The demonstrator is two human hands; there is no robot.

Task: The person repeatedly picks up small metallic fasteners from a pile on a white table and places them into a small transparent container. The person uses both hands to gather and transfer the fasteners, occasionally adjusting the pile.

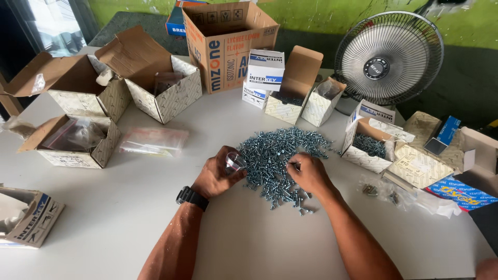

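White table: screws, open cartons, fan

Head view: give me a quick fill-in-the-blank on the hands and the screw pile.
1. The left hand holds a small clear ____ beside the screw pile.
2. The right hand pinches a single ____ at the pile's edge.
3. A black ____ sits on the left wrist.
4. Behind the boxes at the right stands a round ____ with a wire guard.

Missing words: bag; screw; watch; fan

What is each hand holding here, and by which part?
Left hand holds a small clear bag by its top edge. Right hand pinches screws from the pile; which part, cannot tell.
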